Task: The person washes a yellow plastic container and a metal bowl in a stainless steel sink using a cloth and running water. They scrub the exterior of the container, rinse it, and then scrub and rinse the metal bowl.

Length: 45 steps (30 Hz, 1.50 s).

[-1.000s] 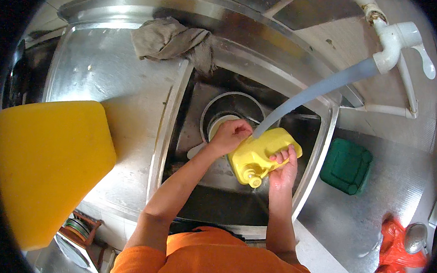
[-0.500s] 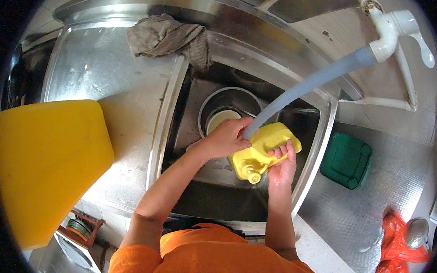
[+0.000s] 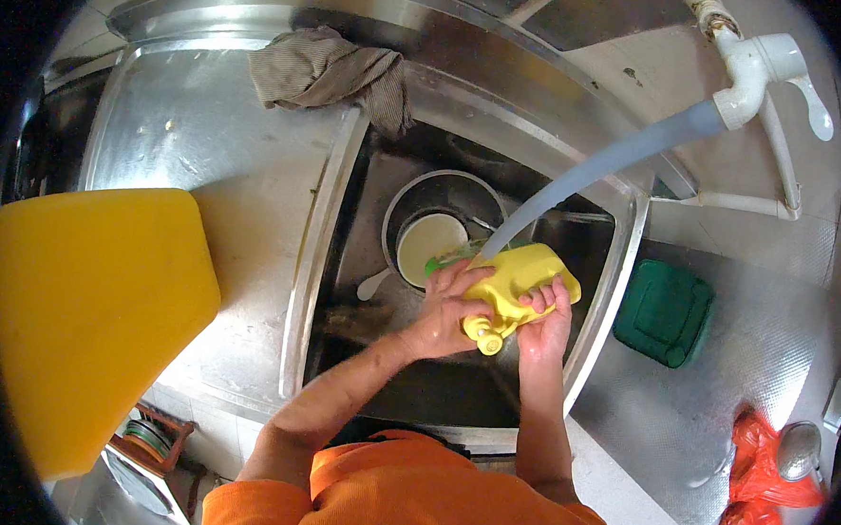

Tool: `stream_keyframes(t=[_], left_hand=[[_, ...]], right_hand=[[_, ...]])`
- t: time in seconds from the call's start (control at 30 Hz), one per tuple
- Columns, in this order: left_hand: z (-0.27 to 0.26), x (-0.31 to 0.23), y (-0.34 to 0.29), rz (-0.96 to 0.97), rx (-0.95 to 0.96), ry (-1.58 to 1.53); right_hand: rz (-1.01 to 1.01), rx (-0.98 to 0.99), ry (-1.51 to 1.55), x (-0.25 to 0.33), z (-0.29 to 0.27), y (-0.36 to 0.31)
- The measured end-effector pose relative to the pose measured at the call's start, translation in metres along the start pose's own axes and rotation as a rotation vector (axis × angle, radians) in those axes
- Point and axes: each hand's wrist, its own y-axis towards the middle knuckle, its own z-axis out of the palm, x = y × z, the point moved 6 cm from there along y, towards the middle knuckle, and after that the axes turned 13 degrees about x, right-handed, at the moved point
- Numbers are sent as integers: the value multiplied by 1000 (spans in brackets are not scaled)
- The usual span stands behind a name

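Over the sink I hold a yellow plastic jug, tilted with its capped neck towards me. The fingers of my right hand wrap round its handle on the right. My left hand grips its left side close to the neck. The grey hose from the white tap ends at the jug's far left edge, its mouth partly hidden. Something green shows beside my left fingers; I cannot tell what it is. Behind the jug, a pale bowl sits inside a dark round pot.
A white spoon lies left of the pot. Beyond the sink, a striped cloth rests on the steel counter. A large yellow container stands at left. On the right are a green container and red plastic bags.
My left hand has left the hose end and come nearer, onto the jug's side by the neck. The bowl, the spoon and the green thing show more now. My right hand keeps its hold.
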Motion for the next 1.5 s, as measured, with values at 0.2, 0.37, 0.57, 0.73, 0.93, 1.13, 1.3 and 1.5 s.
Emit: stream_keyframes(t=[0.2, 0.37, 0.57, 0.73, 0.93, 1.13, 1.3, 1.5], left_hand=[[-36, 39, 33, 88, 566, -334], [-18, 28, 20, 1, 514, -105], [-12, 30, 18, -119, -108, -402], [-25, 58, 39, -9, 142, -844], [-19, 44, 44, -48, 61, -632], [-20, 41, 53, -20, 124, -890], [-30, 29, 59, -65, 108, -327], [-29, 35, 67, -43, 310, -633]], right_hand=[[-18, 23, 60, -1, -2, 8], [-8, 19, 112, 9, -11, 1], [-112, -124, 351, 3, -9, 2], [-45, -89, 539, 2, -9, 0], [-67, -33, 594, 5, -22, -8], [-88, -99, 659, 6, -33, -9], [-39, -4, 628, 5, -32, -9], [-67, -73, 607, 10, -40, -12]])
